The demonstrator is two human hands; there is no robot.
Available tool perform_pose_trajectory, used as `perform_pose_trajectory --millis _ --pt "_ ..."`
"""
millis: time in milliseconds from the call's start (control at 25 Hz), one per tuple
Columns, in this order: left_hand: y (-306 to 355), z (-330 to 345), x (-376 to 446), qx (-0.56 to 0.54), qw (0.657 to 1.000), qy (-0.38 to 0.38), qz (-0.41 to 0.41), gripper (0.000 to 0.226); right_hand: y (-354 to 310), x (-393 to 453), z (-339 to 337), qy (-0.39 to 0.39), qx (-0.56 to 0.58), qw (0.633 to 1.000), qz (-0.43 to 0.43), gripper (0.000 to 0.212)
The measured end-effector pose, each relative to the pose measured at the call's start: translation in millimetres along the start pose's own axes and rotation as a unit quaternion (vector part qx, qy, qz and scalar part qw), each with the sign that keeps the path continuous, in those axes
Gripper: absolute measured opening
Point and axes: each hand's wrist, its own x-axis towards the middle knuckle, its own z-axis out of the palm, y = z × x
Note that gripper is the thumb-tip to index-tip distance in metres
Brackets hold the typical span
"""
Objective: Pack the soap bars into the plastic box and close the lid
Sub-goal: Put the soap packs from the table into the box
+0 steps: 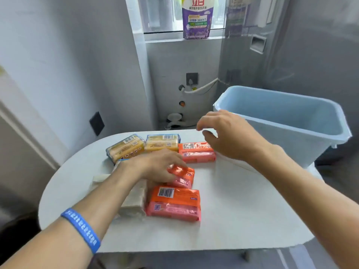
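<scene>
Several wrapped soap bars lie on a white oval table [242, 210]. Two yellow bars [126, 147] [162, 143] sit at the back, with an orange-pink bar [196, 154] to their right. A second orange-pink bar [182, 176] lies in the middle, and my left hand [155, 166] rests on it with fingers curled over its top. A third orange-pink bar [173, 203] lies nearest me, beside a white bar [134, 202] partly under my left forearm. My right hand [227, 133] hovers open above the back orange-pink bar. The light blue plastic box [291, 121] stands open at the right. No lid is visible.
A purple detergent pouch [197, 18] stands on the window sill. Grey walls close in on the left and behind. Pipes and a wall socket [191, 78] sit below the window. The table's front half is bare white surface.
</scene>
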Motion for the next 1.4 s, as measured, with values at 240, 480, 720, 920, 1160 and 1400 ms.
perform_pose_trajectory --millis 240,480,720,920,1160,1400 --pt "-14 15 10 0.066 0.996 -0.023 0.049 0.082 13 2 99 -0.253 -0.034 0.959 0.124 0.062" --pt "-37 11 9 -0.041 0.999 0.009 0.03 0.087 20 7 118 -0.223 -0.066 0.964 0.127 0.068" --pt "-57 -25 -21 -0.458 0.861 0.216 0.058 0.07 4 -1 85 -0.178 0.214 0.924 0.262 0.055" --pt "-15 -35 -11 -0.803 0.539 0.231 0.102 0.052 -3 -11 31 0.006 0.774 0.555 0.306 0.042" --pt "56 -30 8 -0.811 0.536 0.228 -0.061 0.039 2 -35 -4 0.039 0.726 0.582 0.364 0.045" --pt "100 -87 46 -0.764 0.614 0.197 -0.033 0.025 82 -28 -89 0.141 0.613 0.648 0.43 0.018"
